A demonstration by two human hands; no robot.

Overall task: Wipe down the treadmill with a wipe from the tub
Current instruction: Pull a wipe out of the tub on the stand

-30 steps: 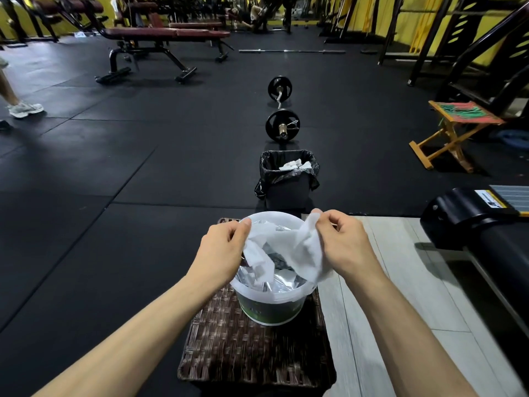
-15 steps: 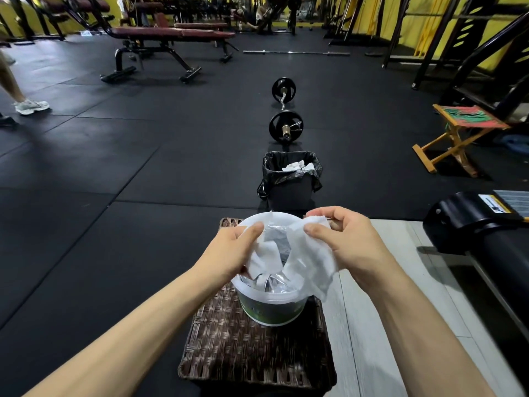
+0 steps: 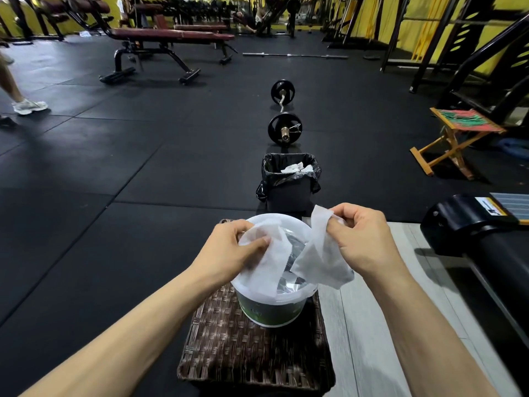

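A white tub [image 3: 274,299] with a green label stands open on a brown woven stool [image 3: 252,356], silver foil showing inside. Over it, my left hand [image 3: 229,253] pinches one white wipe [image 3: 269,262] that trails down into the tub. My right hand [image 3: 363,239] pinches a second white wipe [image 3: 320,262], which hangs free at the tub's right rim. The two pieces look separated. The treadmill [image 3: 486,239], black with a yellow sticker, lies at the right edge.
A black lined bin [image 3: 289,181] with used wipes stands just beyond the tub. Behind it lies a barbell [image 3: 284,127]. A wooden folding stool [image 3: 455,138] is at the right, a bench [image 3: 160,44] far left, and a person's shoe [image 3: 28,106] at the left edge.
My hands have drawn apart; the wipe bunched between them now shows as two pieces, one in each hand. My right hand has moved right and slightly up.
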